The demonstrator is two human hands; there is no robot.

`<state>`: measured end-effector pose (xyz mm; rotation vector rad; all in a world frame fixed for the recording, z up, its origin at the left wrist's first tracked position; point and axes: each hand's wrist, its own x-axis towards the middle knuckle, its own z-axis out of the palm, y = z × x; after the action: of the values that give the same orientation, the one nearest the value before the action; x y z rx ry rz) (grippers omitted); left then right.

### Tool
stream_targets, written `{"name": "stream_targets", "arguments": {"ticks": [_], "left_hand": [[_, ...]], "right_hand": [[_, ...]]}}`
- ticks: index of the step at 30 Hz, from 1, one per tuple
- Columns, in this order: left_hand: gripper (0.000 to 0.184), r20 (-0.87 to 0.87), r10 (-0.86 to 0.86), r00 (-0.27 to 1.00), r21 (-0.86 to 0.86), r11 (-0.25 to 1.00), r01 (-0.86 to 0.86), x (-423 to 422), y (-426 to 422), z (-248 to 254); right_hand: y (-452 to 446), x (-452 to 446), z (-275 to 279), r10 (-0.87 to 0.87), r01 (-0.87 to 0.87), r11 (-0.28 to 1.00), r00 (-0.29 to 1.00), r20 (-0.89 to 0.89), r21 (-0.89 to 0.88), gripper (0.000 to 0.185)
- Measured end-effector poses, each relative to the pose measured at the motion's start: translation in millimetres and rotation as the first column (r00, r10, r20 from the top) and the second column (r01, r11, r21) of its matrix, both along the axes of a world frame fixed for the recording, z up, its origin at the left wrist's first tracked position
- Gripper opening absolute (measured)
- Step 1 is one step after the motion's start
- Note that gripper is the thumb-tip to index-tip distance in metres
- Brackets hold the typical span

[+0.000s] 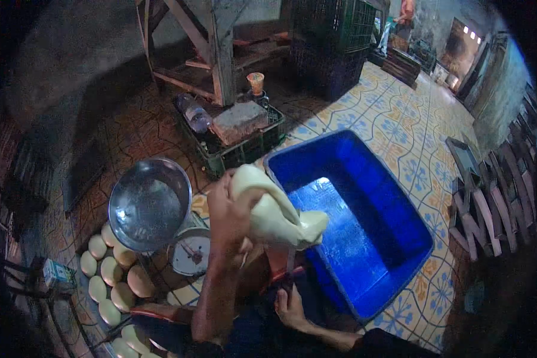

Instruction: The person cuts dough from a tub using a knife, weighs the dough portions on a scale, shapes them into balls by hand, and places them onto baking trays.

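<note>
One slab of pale dough [268, 212], folded: in your left hand [230, 206], fingers wrapped round it, raised over the near-left rim of the blue tub [394, 191]. One flat-bladed tool [290, 262]: your right hand [291, 307] appears closed round its handle, below the dough. Risks: the soft, drooping end could stretch, tear or slip under its own weight; the blade, so near, could nick your left arm. Orientation: long axis slanting upper left to lower right, narrow end pointing into the tub. Left: steel weighing pan [149, 206], dough balls [111, 271].
</note>
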<state>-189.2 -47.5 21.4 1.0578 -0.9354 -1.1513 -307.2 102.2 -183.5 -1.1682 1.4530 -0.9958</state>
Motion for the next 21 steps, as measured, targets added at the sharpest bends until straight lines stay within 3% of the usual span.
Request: {"name": "stream_targets", "arguments": {"ticks": [1,2,4,5,6,7,9,10,12,13,14,15,16,19,21], "left_hand": [[0.027,0.011,-0.008,1.000,-0.008,1.000,0.008,-3.7,6.6,1.3],[0.027,0.081,0.023,0.996,-0.068,0.998,-0.017,-5.3,12.2,2.9],[0.026,0.217,0.082,0.973,-0.203,0.979,-0.037,-6.8,23.7,12.6],[0.030,0.216,0.117,0.969,-0.117,0.989,-0.093,-8.0,26.8,30.8],[0.031,0.139,0.076,0.987,-0.111,0.992,-0.061,-7.7,22.5,34.8],[0.033,0.055,0.038,0.998,-0.121,0.992,-0.031,-5.1,15.4,41.8],[0.036,-0.018,-0.013,1.000,-0.145,0.989,0.010,-1.5,4.7,50.6],[0.036,0.002,0.010,1.000,-0.156,0.988,-0.010,0.7,4.2,52.4],[0.036,0.055,0.046,0.997,-0.150,0.988,-0.037,2.7,8.5,52.4],[0.038,0.029,0.071,0.997,-0.064,0.996,-0.069,-0.6,18.4,60.8],[0.039,0.121,0.101,0.987,-0.092,0.992,-0.091,2.9,20.3,59.7],[0.041,0.201,0.139,0.970,-0.133,0.985,-0.114,10.6,18.0,61.6],[0.044,0.266,0.190,0.945,-0.192,0.971,-0.142,18.1,15.0,66.4],[0.045,0.141,0.296,0.945,-0.409,0.886,-0.217,41.0,10.7,98.1],[0.044,0.258,0.330,0.908,-0.451,0.872,-0.189,59.7,14.8,127.9]], "right_hand": [[-5.0,-1.9,-6.7,-0.008,0.003,0.997,0.998,-0.060,-0.083,0.042],[-38.7,-4.9,-16.3,-0.077,0.010,0.948,0.977,-0.197,-0.318,0.044],[-78.4,-7.2,33.2,-0.069,0.064,0.967,0.998,-0.009,-0.245,0.044],[-97.8,-8.3,57.6,-0.076,0.092,0.974,0.994,0.084,-0.205,0.044],[-104.3,-5.4,42.3,-0.144,0.134,0.930,0.990,-0.003,-0.343,0.043],[-86.2,5.6,5.4,-0.155,0.077,0.933,0.967,-0.200,-0.352,0.045],[-33.2,24.2,-54.9,-0.103,0.068,0.971,0.984,-0.142,-0.231,0.049],[-19.6,28.6,-57.1,-0.067,0.079,0.993,0.990,0.123,-0.090,0.050],[-40.0,25.5,-55.8,-0.049,0.067,0.995,0.977,0.209,-0.080,0.053],[-70.5,29.6,-52.0,-0.183,0.165,0.951,0.982,-0.047,-0.260,0.049],[-101.0,33.5,-49.3,-0.389,0.249,0.873,0.874,-0.292,-0.419,0.047],[-130.7,21.6,-6.7,-0.161,0.152,0.939,0.987,-0.002,-0.308,0.043],[-153.8,25.9,-24.2,-0.185,0.186,0.935,0.982,0.030,-0.301,0.041],[-181.1,25.5,-24.7,-0.178,0.232,0.921,0.965,0.192,-0.314,0.039],[-164.9,7.4,12.3,-0.181,0.241,0.932,0.957,0.227,-0.271,0.039]]}}
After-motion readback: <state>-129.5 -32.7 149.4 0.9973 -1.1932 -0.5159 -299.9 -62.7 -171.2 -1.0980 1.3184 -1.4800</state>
